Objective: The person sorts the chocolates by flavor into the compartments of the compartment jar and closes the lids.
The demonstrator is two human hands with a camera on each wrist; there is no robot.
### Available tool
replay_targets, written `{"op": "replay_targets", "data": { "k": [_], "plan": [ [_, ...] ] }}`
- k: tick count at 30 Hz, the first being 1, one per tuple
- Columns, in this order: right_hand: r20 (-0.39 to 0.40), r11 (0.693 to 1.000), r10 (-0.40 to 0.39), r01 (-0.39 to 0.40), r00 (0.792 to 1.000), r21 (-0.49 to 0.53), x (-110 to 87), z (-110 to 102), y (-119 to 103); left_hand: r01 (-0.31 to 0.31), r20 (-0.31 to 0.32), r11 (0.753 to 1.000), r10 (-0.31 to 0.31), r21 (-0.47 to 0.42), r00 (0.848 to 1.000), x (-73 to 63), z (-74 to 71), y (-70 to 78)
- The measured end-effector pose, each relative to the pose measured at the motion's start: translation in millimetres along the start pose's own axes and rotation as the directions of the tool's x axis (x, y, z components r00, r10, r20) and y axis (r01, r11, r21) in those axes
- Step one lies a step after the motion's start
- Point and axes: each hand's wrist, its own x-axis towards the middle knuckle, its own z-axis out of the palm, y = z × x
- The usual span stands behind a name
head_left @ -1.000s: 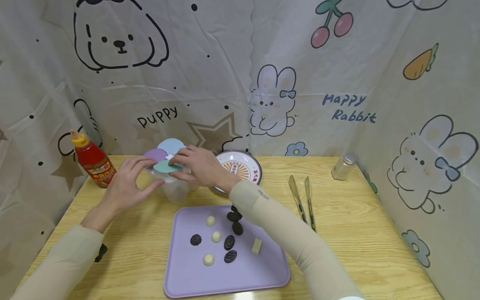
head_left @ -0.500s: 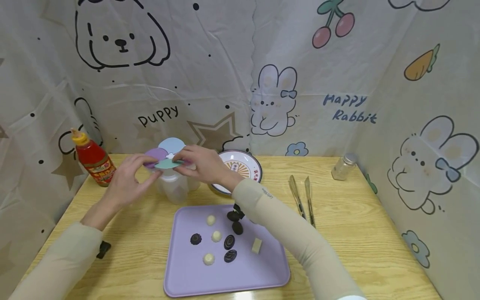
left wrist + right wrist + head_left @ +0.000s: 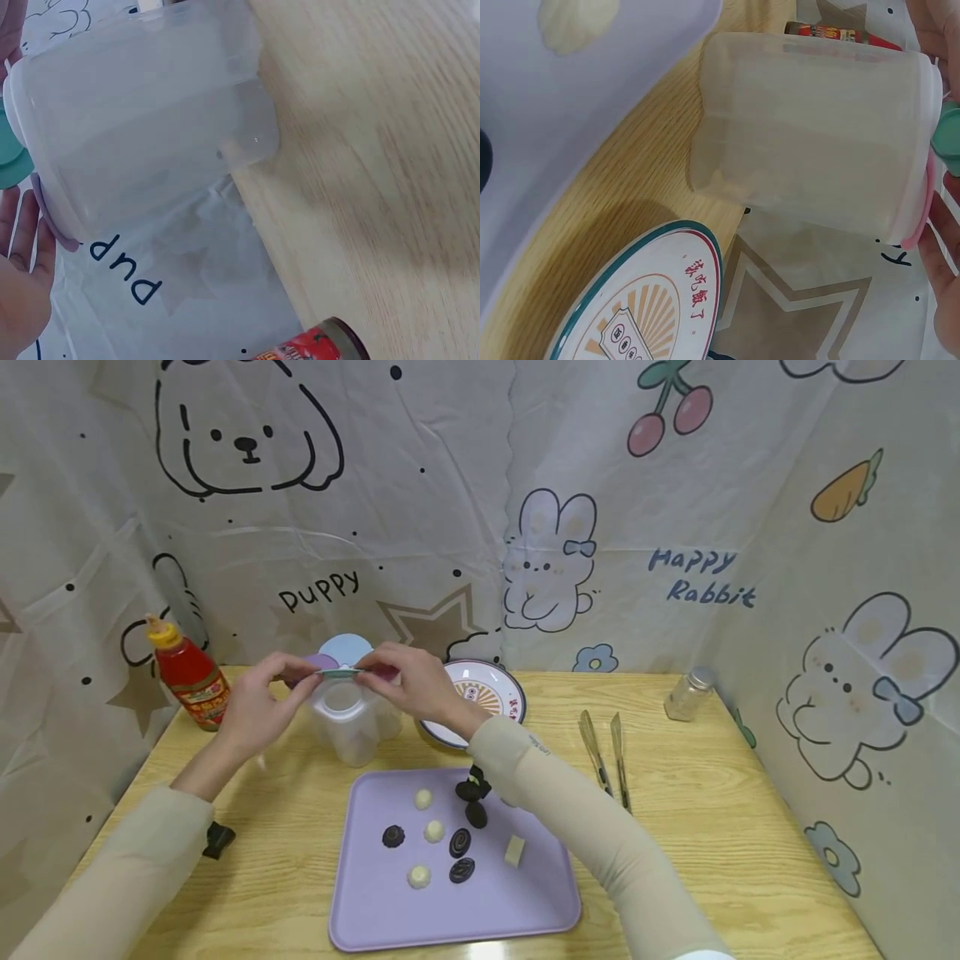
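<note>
A translucent storage canister (image 3: 356, 737) with several coloured flaps stands behind the tray. Its green lid (image 3: 339, 673) is raised, seen almost edge-on, above an open compartment. My left hand (image 3: 258, 706) pinches the left side of this lid, with other fingers close to the purple lid (image 3: 49, 217). On the opposite side my right hand (image 3: 414, 683) pinches the green lid too, its lower fingers by the pink lid (image 3: 922, 206). Behind them the blue lid (image 3: 347, 648) lies down. Fingertips are partly cut off in both wrist views.
A purple tray (image 3: 510, 917) in front bears several dark and white chocolate-like pieces. A red sauce bottle (image 3: 192, 683) stands left of the canister. Right of it are a patterned plate (image 3: 495, 697), metal tongs (image 3: 595, 750) and a glass shaker (image 3: 687, 695).
The green lid has swung up from lying nearly flat to almost edge-on, uncovering the compartment below. Both hands have risen slightly with it.
</note>
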Motion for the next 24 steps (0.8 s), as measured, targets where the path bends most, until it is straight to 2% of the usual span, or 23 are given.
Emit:
{"op": "replay_targets", "data": {
  "k": [5, 9, 16, 24],
  "plan": [
    [-0.022, 0.997, 0.035, -0.033, 0.999, 0.068, -6.1, -6.7, 1.0, 0.12, 0.045, 0.993, -0.119, -0.015, 0.992, 5.9, -3.1, 2.7],
    [-0.055, 0.996, 0.044, -0.039, 0.997, 0.082, -19.5, -17.5, 1.2, 0.174, 0.069, 0.985, -0.173, -0.005, 0.983, 8.9, -4.5, 4.9],
    [-0.093, 0.994, 0.101, -0.098, 0.991, 0.043, -55.5, -44.2, -2.0, 0.212, 0.101, 0.977, -0.21, -0.006, 0.972, 11.2, -6.5, 7.8],
    [-0.112, 0.974, 0.227, -0.227, 0.967, 0.008, -113.0, -76.7, 2.8, 0.241, 0.116, 0.971, -0.239, -0.004, 0.964, 11.9, -7.5, 8.0]
  ]
}}
